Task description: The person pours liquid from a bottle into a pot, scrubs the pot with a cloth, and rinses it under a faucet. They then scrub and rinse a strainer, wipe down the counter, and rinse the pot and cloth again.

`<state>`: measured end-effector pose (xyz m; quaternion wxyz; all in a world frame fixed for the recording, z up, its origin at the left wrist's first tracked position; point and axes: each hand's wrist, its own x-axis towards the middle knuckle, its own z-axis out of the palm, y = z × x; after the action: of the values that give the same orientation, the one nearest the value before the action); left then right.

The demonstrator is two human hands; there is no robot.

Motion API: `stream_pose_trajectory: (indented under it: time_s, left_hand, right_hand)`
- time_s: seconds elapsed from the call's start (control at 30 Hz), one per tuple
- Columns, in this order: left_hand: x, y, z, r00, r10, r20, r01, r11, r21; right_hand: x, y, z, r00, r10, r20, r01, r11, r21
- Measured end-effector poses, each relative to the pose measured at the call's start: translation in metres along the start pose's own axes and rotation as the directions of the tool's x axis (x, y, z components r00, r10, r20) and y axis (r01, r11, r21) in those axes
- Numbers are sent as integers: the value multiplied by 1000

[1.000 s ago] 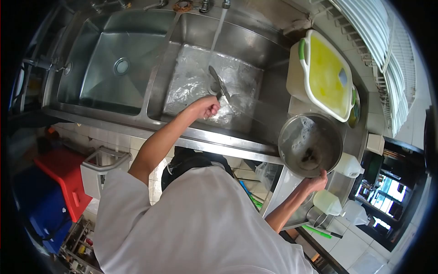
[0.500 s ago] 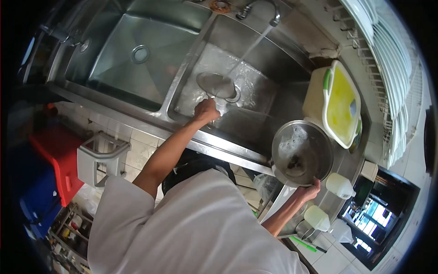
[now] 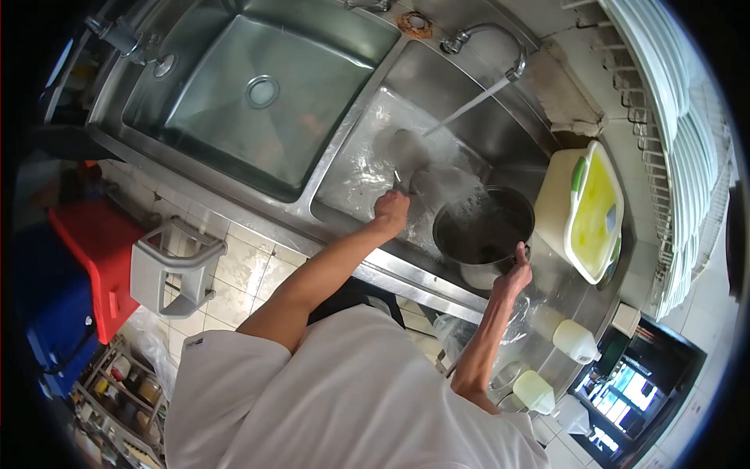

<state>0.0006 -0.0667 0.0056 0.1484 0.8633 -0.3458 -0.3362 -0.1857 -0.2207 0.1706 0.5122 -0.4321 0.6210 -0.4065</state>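
Two grips: left hand (image 3: 391, 208) fisted round blurred utensil (image 3: 403, 153) handle; right hand (image 3: 516, 275) clamped on pot (image 3: 478, 275) rim.

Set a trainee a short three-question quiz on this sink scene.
1. True or false: water is running from the tap.
2. What does the right hand grip?
A) a white plate
B) the rim of the metal pot
C) a sponge
3. Fill in: the left hand holds a metal utensil in the ___ basin of the double sink.

Key: 1 true; 2 B; 3 right.
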Motion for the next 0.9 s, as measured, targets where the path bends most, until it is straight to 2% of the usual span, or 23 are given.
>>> stream_pose_trajectory:
  time_s: [0.03, 0.07, 0.13, 0.27, 0.33, 0.37, 0.43, 0.47, 0.5, 0.53, 0.57, 0.6, 0.63, 0.67, 0.7, 0.73, 0.77, 0.83, 0.87, 0.9]
  left_hand:
    - [8, -1, 14, 1000, 22, -19, -20, 997, 81]
    - [7, 0, 10, 1000, 15, -24, -14, 997, 76]
    - [-2, 5, 6, 998, -34, 48, 26, 989, 143]
    - [-3, -8, 18, 999, -47, 20, 44, 990, 132]
    - [-15, -11, 0, 999, 34, 4, -34, 999, 22]
    - [-16, -11, 2, 1000, 31, 0, -31, 999, 23]
    - [-16, -13, 4, 998, 37, 52, -33, 996, -80]
    - [-12, -13, 4, 998, 44, 51, -40, 997, -72]
    - [-7, -12, 3, 996, -83, 40, 90, 971, -220]
    - [-5, -5, 4, 978, -200, 55, 206, 908, -364]
    - [-4, -8, -8, 985, -169, 42, 173, 922, -348]
    - [-9, -20, -28, 950, -117, 289, 306, 538, -785]
    - [-19, -26, -39, 875, 75, 478, 481, -29, -876]
    - [-24, -28, -45, 875, 87, 476, 478, -3, -878]
    - [-33, -29, -47, 851, 117, 512, 523, -92, -847]
    - [-39, -30, -49, 825, 149, 545, 565, -186, -804]
    - [-42, -29, -55, 822, 154, 549, 569, -174, -804]
    - [-55, -28, -63, 784, 206, 586, 617, -372, -694]
    - [-62, -28, -69, 782, 201, 590, 617, -374, -692]
    - [-70, -28, -75, 752, 307, 584, 659, -369, -655]
  right_hand:
    - [6, 2, 5, 1000, -2, 9, 2, 1000, -6]
    - [15, 6, 10, 999, -24, 21, 25, 997, -74]
    - [29, 14, 15, 999, -43, 30, 47, 988, -149]
    - [34, 17, 31, 975, -143, 170, 190, 933, -306]
    - [36, 23, 40, 938, -206, 277, 303, 877, -374]
    - [35, 23, 44, 937, -206, 281, 304, 877, -371]
    - [34, 24, 52, 843, -316, 436, 528, 643, -554]
    - [35, 23, 56, 847, -298, 441, 531, 527, -663]
    - [39, 29, 58, 854, -305, 422, 520, 537, -664]
    - [44, 36, 55, 825, -379, 419, 561, 463, -687]
    - [49, 39, 57, 786, -460, 413, 596, 390, -702]
    - [52, 36, 58, 774, -481, 411, 611, 398, -685]
    - [56, 32, 54, 782, -492, 383, 596, 407, -692]
    - [60, 28, 56, 792, -487, 368, 583, 426, -691]
    - [58, 21, 58, 805, -475, 356, 568, 444, -692]
    - [57, 13, 57, 806, -475, 354, 558, 406, -724]
    - [58, 8, 61, 810, -477, 342, 549, 411, -727]
    - [59, 5, 65, 762, -534, 367, 569, 280, -773]
    - [58, 3, 71, 771, -518, 369, 550, 252, -796]
    - [64, 7, 76, 774, -512, 373, 551, 256, -794]
